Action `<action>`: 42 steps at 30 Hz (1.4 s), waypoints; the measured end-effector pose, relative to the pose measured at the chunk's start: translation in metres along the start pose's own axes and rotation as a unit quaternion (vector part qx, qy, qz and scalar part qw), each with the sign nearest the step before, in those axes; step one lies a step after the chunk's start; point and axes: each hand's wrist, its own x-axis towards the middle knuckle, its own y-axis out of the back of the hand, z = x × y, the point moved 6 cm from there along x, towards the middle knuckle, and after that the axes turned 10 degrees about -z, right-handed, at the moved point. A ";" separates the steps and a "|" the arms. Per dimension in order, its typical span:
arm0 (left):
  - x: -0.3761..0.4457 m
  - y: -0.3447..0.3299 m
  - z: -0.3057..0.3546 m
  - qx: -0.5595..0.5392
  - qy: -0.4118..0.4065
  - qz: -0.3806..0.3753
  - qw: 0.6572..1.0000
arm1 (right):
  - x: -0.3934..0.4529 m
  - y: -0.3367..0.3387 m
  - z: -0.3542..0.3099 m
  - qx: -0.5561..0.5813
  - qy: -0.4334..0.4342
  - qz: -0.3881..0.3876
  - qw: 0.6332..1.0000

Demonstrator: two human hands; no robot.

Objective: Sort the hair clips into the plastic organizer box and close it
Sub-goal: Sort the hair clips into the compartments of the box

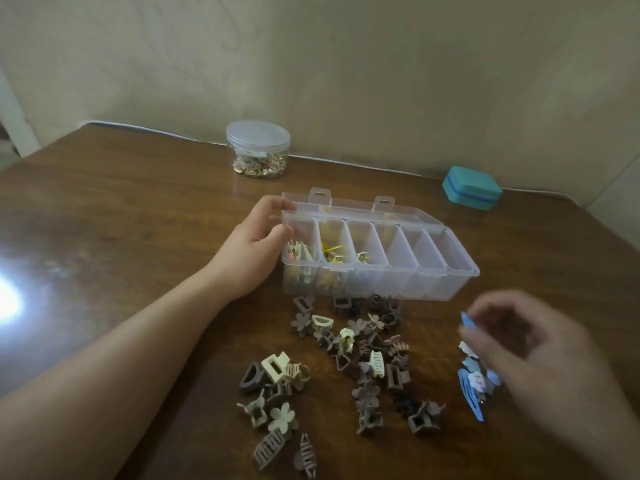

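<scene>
Brown and cream clips (346, 362) lie scattered nearest on the table (121, 220). The blurred right hand (530, 344) pinches a blue clip (465, 321). Beyond, the left hand (256, 244) grips the open box's (377, 271) left end, three left compartments holding clips.

a lidded clear jar (258, 148) and teal case (471, 189) sit on the wooden table (121, 216).

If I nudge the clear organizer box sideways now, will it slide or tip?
Probably slides: the organizer box is long, low and flat-based on a glossy table. It looks light, with only three compartments holding clips. The left hand gripping its end should steady it; the open lid might wobble.
</scene>
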 end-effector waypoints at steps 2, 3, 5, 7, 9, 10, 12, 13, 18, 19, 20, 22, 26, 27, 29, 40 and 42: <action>0.000 0.000 0.000 -0.001 -0.001 -0.002 1.000 | 0.035 -0.003 -0.031 0.012 0.054 0.023 0.998; 0.001 0.000 0.000 -0.001 -0.002 -0.004 1.000 | 0.053 -0.007 -0.043 0.020 0.073 0.033 0.997; 0.001 0.001 -0.002 0.003 -0.002 -0.006 1.000 | 0.089 -0.017 -0.054 0.050 0.085 0.048 0.994; 0.001 0.002 -0.003 0.009 -0.003 -0.006 1.000 | 0.116 -0.031 -0.052 0.049 0.071 0.043 0.995; 0.001 0.001 -0.003 0.008 -0.001 -0.010 1.000 | 0.129 -0.044 -0.044 0.012 0.047 -0.001 0.999; 0.001 0.001 -0.003 0.006 0.001 -0.012 1.000 | 0.129 -0.048 -0.042 -0.013 0.043 -0.021 0.999; 0.001 0.002 -0.004 0.004 0.004 -0.011 1.000 | 0.124 -0.041 -0.042 -0.033 0.058 -0.014 0.998; 0.001 0.003 -0.004 0.004 0.004 -0.010 1.000 | 0.120 -0.033 -0.042 -0.028 0.066 0.007 0.997; 0.000 0.002 -0.003 0.004 0.004 -0.010 1.000 | 0.083 0.022 -0.015 -0.023 0.044 0.069 0.996; 0.001 0.002 -0.003 0.004 0.004 -0.009 1.000 | 0.071 0.031 -0.003 -0.034 0.025 0.074 0.996; 0.001 0.002 -0.002 0.004 0.002 -0.008 1.000 | 0.057 0.038 0.011 -0.045 0.004 0.080 0.996; 0.001 0.001 -0.002 0.003 -0.002 -0.006 1.000 | 0.027 0.042 0.039 -0.047 -0.045 0.066 0.996; 0.000 0.000 0.000 0.003 -0.005 0.004 1.000 | -0.023 0.018 0.073 -0.112 -0.095 -0.022 0.989; -0.001 0.000 0.001 0.003 -0.003 0.006 1.000 | -0.028 0.014 0.076 -0.125 -0.098 -0.021 0.987; -0.001 0.000 0.001 0.003 0.000 0.008 1.000 | -0.031 0.010 0.077 -0.147 -0.093 -0.011 0.985; 0.000 -0.001 0.001 0.004 -0.002 0.003 1.000 | 0.003 0.003 0.061 -0.125 -0.110 -0.004 0.986; 0.001 0.000 0.000 0.004 -0.003 0.003 1.000 | 0.008 0.012 0.047 -0.071 -0.094 0.046 0.992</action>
